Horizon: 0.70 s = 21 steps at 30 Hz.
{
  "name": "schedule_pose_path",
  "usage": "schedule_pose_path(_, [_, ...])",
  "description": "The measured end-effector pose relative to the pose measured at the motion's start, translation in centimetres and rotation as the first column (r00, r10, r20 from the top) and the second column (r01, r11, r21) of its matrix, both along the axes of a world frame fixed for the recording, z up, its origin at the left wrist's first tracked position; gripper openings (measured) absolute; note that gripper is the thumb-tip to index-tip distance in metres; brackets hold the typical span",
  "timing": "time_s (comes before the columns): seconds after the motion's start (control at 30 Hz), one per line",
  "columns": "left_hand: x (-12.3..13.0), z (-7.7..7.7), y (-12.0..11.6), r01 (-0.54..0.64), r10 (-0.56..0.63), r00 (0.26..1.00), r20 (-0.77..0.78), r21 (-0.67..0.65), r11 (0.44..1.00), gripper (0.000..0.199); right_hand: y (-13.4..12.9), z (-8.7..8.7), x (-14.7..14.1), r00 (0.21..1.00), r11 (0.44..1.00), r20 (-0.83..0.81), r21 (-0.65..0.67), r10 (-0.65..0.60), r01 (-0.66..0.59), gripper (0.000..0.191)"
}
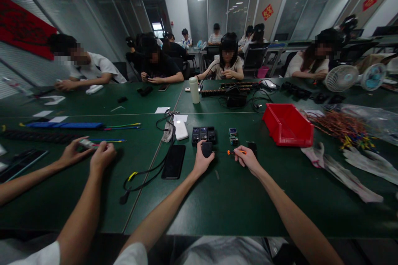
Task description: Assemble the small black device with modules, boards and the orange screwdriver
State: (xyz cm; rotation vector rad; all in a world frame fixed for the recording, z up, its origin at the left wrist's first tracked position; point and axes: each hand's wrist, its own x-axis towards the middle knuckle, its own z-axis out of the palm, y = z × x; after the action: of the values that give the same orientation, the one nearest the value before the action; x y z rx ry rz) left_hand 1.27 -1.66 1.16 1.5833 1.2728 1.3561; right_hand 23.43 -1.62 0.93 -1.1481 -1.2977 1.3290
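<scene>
My left hand (202, 160) is closed around a small black box (207, 149), held just above the green table. An orange-handled screwdriver (236, 152) is gripped in my right hand (248, 159), its thin shaft pointing left toward the box. Directly behind my left hand lies a group of black modules (203, 133). A small circuit board piece (233, 136) rests behind my right hand, and a dark flat object (252, 148) lies partly behind that hand.
A black phone (173, 162), a white power bank (180, 129) and a black cable (148, 170) lie to the left. Further left, a co-worker's hands (100, 155) hold a small part. To the right are a red bin (287, 126), copper wires (342, 126) and gloves (351, 178).
</scene>
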Motion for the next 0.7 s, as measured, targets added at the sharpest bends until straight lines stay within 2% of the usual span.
schedule_pose_path(0.37, [0.08,-0.14,0.06,-0.041,0.042,0.999,0.013,-0.010,0.999,0.053,-0.35,0.40,-0.17,1.000,0.998,-0.009,0.057,-0.009,0.010,0.029])
schedule_pose_path(0.53, [0.05,-0.12,0.05,-0.017,0.017,1.000,0.006,-0.012,1.000,0.054,-0.15,0.24,-0.12,1.000,0.999,0.005,0.047,-0.017,0.016,0.029])
schedule_pose_path(0.7, [0.06,-0.10,0.10,-0.024,0.025,0.999,0.030,-0.032,0.999,0.053,-0.09,0.79,0.36,1.000,0.998,0.013,0.061,-0.018,0.017,0.029])
